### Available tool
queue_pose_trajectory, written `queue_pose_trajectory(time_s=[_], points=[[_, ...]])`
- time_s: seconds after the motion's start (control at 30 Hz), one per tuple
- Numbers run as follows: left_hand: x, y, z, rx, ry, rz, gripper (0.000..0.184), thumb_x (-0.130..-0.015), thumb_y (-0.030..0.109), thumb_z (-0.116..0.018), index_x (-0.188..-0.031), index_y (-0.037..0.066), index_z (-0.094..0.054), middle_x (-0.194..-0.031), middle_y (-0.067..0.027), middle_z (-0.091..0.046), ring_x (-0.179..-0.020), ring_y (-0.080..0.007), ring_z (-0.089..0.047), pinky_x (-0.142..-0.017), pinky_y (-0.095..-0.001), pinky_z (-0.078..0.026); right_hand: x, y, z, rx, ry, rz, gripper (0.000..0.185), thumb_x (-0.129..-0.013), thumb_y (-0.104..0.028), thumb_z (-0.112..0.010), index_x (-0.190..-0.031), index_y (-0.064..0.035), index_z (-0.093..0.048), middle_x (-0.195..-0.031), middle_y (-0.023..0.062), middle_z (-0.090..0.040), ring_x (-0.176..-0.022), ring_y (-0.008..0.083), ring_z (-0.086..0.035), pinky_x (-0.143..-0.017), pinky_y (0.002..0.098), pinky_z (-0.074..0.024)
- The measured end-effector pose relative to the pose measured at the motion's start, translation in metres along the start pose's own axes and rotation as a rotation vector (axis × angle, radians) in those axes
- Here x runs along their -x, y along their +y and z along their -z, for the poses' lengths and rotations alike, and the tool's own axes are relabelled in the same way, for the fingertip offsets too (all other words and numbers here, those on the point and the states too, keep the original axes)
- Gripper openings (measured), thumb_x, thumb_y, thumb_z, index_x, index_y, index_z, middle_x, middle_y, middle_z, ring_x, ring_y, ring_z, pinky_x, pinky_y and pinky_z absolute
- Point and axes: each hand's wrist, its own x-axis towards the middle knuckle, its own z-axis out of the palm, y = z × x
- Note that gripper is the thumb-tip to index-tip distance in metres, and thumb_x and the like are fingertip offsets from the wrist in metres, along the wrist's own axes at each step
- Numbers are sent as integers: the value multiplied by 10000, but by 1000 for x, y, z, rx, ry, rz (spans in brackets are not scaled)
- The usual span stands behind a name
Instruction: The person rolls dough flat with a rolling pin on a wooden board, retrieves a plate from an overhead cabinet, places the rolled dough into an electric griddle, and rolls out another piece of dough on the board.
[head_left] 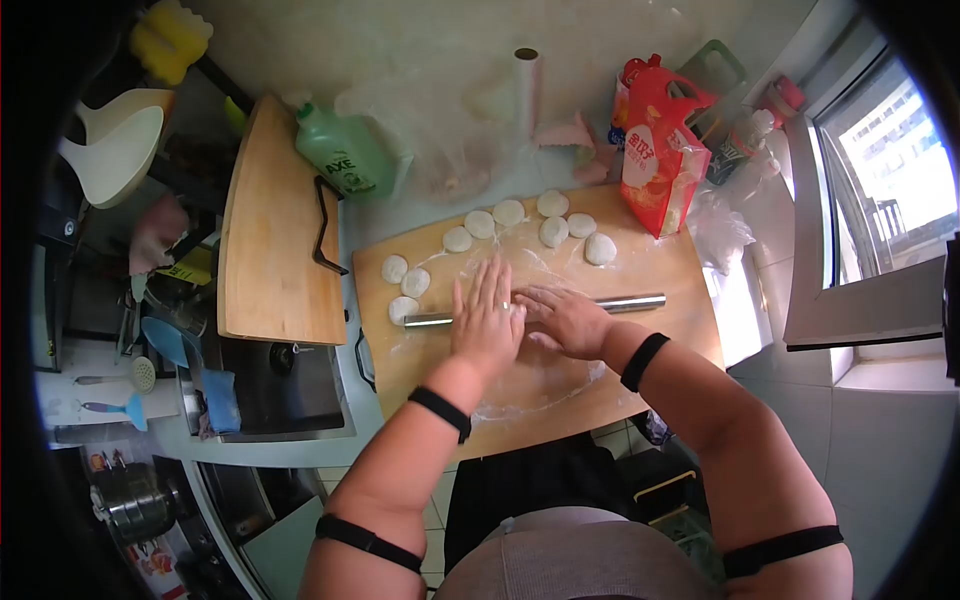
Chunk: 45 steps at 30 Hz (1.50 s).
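Rolling is judged under way: ten dough rounds (508, 212), seemingly not yet flattened, lie on the wooden board (690, 290), where the metal rolling pin (632, 302) sits beneath left hand (485, 320) and right hand (565, 318), fingers extended, unclamped.

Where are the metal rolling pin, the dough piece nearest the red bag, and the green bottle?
Metal rolling pin (632, 303): head view, bare stretch beyond the right hand (563, 316).
Dough piece (600, 249): head view, middle of its top.
Green bottle (345, 155): head view, body below the cap.
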Motion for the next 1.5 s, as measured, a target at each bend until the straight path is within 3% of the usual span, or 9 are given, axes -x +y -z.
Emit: queue_pose_trajectory(time_s=[0.33, 0.47, 0.57, 0.63, 0.73, 0.97, 1.17, 1.3, 1.5], points=[[80, 90, -63, 117, -354, -640, 704, -862, 431, -579, -1439, 92, -360, -1512, -126, -293, -1427, -271, -203, -1140, -490, -166, 46, 15, 7, -44, 106, -223, 487, -780, -5, -532, -1265, 32, -515, -1215, 177, -543, -1106, 324, -514, -982, 382, -426], [40, 36, -32, -130, -98, -185, 601, -897, 417, -538, -1391, 94, -427, -1446, -149, -383, -1369, -294, -312, -1125, -481, -207, 78, 15, -4, -15, 270, -502, 499, -785, 20, -522, -1283, 25, -499, -1215, 216, -525, -1076, 366, -505, -969, 410, -429], [50, -4, -32, 290, 117, 55, 519, -954, 406, -479, -1367, 92, -461, -1419, -173, -409, -1316, -306, -390, -1098, -467, -269, 84, -26, -15, -85, 277, -577, 533, -783, -31, -563, -1308, 17, -484, -1274, 221, -500, -1124, 382, -488, -991, 428, -411], [79, 2, -21, 1368, -129, 588, 529, -1003, 440, -370, -1377, 69, -419, -1418, -172, -404, -1284, -287, -421, -1077, -442, -315, 84, -56, -10, -68, 200, -294, 569, -775, -98, -604, -1320, 7, -480, -1335, 215, -470, -1186, 377, -464, -1016, 444, -389], [101, 39, -7, 1873, -210, 964, 628, -1013, 493, -249, -1412, 16, -325, -1422, -161, -401, -1288, -272, -414, -1087, -421, -312, 91, -92, 10, -141, 146, -249, 576, -776, -189, -647, -1294, 5, -486, -1307, 208, -494, -1199, 359, -479, -983, 418, -421], [102, 39, -16, 2025, -222, 1011, 689, -995, 564, -206, -1387, 12, -338, -1370, -149, -445, -1263, -261, -435, -1082, -430, -324, 98, -135, 1, -802, -208, -607, 740, -812, -211, -650, -1396, 35, -268, -1132, 312, -555, -1020, 447, -581, -874, 464, -483], [97, 44, -24, 1859, -155, 1062, 582, -993, 484, -387, -1327, 9, -418, -1267, -143, -531, -1181, -269, -510, -1053, -428, -380, 116, -119, -19, -628, -56, -642, 695, -801, -82, -605, -1407, -1, -275, -1025, 260, -612, -961, 420, -609, -832, 444, -500], [95, 49, -30, 1681, -96, 1160, 268, -928, 292, -623, -1018, 45, -566, -947, -48, -607, -884, -163, -628, -807, -292, -524, 143, -67, 17, -332, 38, -603, 545, -777, -21, -570, -1307, -34, -444, -1039, 225, -567, -888, 409, -604, -773, 449, -510], [84, 45, -30, 1536, -346, 1155, 260, -908, 285, -649, -1028, 62, -588, -986, -46, -639, -894, -141, -640, -768, -269, -517, 145, 15, 49, -78, -26, -324, 477, -734, 72, -530, -1186, -78, -546, -1014, 152, -545, -985, 337, -536, -859, 421, -448]])
